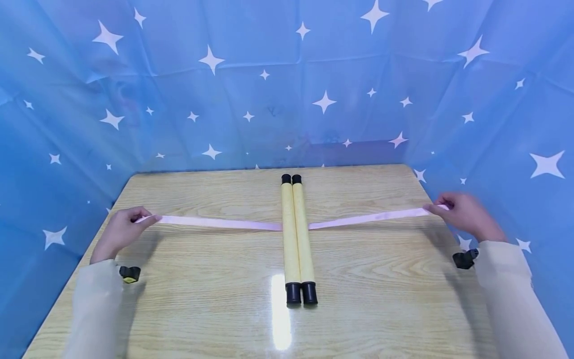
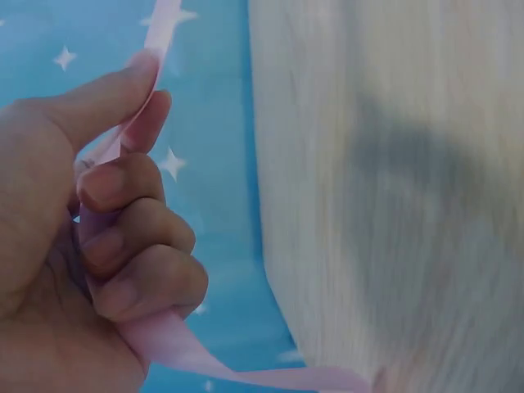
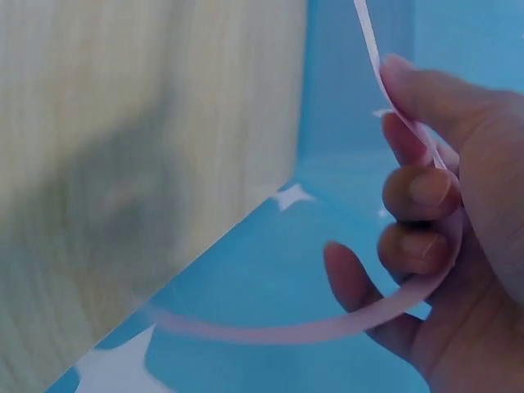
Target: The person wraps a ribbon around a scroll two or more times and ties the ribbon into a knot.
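A pale pink ribbon (image 1: 224, 223) stretches across the table and passes beneath two yellow tubes with black end caps (image 1: 298, 234), which lie side by side. At the left, my left hand (image 1: 123, 230) pinches the ribbon between thumb and forefinger; in the left wrist view the other fingers curl round its trailing part (image 2: 176, 344). On the far side, my right hand (image 1: 466, 214) pinches the ribbon's other stretch. The right wrist view shows the slack ribbon (image 3: 303, 332) looping below that palm, with the little finger held apart. Both hands are raised beside the tubes, not touching them.
The wood-grain table (image 1: 215, 299) carries the tubes near its middle. A blue curtain with white stars (image 1: 269, 99) hangs behind and along both sides. Small black devices sit at the left wrist (image 1: 130, 274) and right wrist (image 1: 465, 259).
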`<action>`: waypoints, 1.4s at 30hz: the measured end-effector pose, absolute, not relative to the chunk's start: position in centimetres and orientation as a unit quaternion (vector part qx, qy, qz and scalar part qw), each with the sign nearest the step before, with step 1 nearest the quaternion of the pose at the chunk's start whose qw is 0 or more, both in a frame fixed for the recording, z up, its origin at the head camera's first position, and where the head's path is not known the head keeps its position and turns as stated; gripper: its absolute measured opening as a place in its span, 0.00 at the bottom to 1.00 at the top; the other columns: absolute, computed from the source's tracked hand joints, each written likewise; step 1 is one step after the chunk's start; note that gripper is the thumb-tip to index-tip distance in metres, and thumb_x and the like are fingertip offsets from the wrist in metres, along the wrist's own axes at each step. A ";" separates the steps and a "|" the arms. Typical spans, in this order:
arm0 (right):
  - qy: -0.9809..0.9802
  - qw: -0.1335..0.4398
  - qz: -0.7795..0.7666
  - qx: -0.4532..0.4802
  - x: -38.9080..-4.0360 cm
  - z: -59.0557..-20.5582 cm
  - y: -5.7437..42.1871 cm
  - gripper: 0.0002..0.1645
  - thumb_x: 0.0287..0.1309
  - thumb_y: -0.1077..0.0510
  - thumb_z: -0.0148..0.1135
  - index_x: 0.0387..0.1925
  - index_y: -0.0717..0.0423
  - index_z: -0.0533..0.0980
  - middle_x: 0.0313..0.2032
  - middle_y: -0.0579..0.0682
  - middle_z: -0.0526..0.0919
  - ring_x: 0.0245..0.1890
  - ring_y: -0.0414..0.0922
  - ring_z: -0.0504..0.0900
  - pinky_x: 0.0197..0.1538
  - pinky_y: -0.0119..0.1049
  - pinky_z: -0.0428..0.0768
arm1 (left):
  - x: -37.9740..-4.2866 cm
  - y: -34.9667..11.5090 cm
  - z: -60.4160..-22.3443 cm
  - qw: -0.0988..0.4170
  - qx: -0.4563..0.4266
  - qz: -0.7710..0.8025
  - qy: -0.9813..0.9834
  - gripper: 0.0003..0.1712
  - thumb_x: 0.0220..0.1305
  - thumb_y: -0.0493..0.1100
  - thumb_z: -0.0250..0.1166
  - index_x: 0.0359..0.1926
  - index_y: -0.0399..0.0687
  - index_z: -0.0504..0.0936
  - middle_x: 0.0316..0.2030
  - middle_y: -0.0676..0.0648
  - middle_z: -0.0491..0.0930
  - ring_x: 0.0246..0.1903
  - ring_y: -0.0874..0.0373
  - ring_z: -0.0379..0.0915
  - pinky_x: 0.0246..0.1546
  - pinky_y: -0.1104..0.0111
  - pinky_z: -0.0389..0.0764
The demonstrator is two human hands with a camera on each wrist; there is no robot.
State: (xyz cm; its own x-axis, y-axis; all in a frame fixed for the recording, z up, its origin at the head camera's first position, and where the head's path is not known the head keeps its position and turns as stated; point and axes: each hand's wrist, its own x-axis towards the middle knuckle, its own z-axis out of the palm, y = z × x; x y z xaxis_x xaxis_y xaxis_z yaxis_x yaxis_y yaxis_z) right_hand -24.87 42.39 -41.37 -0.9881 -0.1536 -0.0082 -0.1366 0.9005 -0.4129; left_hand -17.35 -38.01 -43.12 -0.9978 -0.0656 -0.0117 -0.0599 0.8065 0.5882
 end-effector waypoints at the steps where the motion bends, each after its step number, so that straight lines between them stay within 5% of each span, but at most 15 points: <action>1: 0.976 0.020 -0.207 -0.069 -24.8 -41.5 42.6 0.29 0.64 0.34 0.57 0.33 0.57 0.76 0.25 0.52 0.71 0.23 0.46 0.66 0.26 0.39 0.65 | -17.2 -38.4 -43.1 0.006 0.035 -0.302 -0.953 0.30 0.67 0.65 0.57 0.41 0.40 0.82 0.26 0.43 0.71 0.22 0.53 0.63 0.23 0.64 0.65; 7: 0.979 -0.005 -0.192 -0.068 -24.5 -42.5 43.1 0.27 0.66 0.38 0.58 0.43 0.60 0.79 0.38 0.60 0.82 0.33 0.54 0.77 0.31 0.46 0.75 | -16.2 -40.8 -43.5 0.008 0.049 -0.255 -0.966 0.28 0.67 0.63 0.59 0.41 0.41 0.82 0.25 0.44 0.73 0.23 0.52 0.65 0.23 0.63 0.65; 10: 0.978 -0.015 -0.188 -0.086 -24.6 -43.2 42.6 0.22 0.66 0.45 0.60 0.44 0.61 0.81 0.43 0.64 0.82 0.40 0.59 0.79 0.37 0.54 0.77 | -16.1 -41.4 -44.1 -0.009 0.044 -0.238 -0.970 0.26 0.69 0.58 0.60 0.46 0.36 0.81 0.36 0.34 0.77 0.35 0.40 0.69 0.29 0.54 0.72; 15: 0.972 0.008 -0.205 -0.114 -24.7 -44.2 40.3 0.21 0.66 0.52 0.61 0.52 0.64 0.78 0.52 0.69 0.78 0.51 0.64 0.74 0.46 0.60 0.73 | -16.8 -39.3 -44.5 -0.029 0.014 -0.229 -0.973 0.27 0.69 0.49 0.61 0.59 0.29 0.74 0.55 0.23 0.70 0.55 0.24 0.57 0.47 0.37 0.67; 21: 0.951 0.063 -0.258 -0.157 -25.3 -44.4 35.8 0.28 0.68 0.49 0.58 0.62 0.63 0.73 0.58 0.66 0.74 0.56 0.63 0.72 0.50 0.59 0.74 | -19.0 -32.9 -44.9 -0.020 -0.061 -0.297 -0.953 0.26 0.68 0.44 0.63 0.60 0.30 0.75 0.57 0.29 0.73 0.56 0.33 0.68 0.54 0.42 0.70; 31: 0.927 0.087 -0.298 -0.211 -25.9 -46.3 29.0 0.34 0.62 0.52 0.66 0.65 0.63 0.70 0.62 0.60 0.72 0.60 0.59 0.71 0.58 0.57 0.72 | -21.8 -23.5 -46.2 -0.033 -0.128 -0.322 -0.938 0.26 0.65 0.46 0.67 0.59 0.36 0.78 0.56 0.38 0.76 0.58 0.40 0.67 0.58 0.48 0.69; 42: 0.927 0.068 -0.271 -0.252 -25.7 -47.9 25.2 0.33 0.55 0.53 0.72 0.59 0.64 0.75 0.42 0.54 0.78 0.40 0.48 0.74 0.44 0.44 0.75 | -21.8 -20.0 -47.9 -0.046 -0.148 -0.267 -0.951 0.27 0.58 0.47 0.72 0.58 0.42 0.81 0.48 0.45 0.77 0.50 0.49 0.69 0.51 0.56 0.75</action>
State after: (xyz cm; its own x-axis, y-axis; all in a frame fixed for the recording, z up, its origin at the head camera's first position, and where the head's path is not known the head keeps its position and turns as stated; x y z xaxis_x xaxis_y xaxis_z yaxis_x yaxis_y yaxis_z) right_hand -25.74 25.15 -47.91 -0.8642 -0.5031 0.0109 -0.4298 0.7267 -0.5359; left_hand -21.80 -19.99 -47.92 -0.9522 0.3055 -0.0085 0.2564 0.8137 0.5216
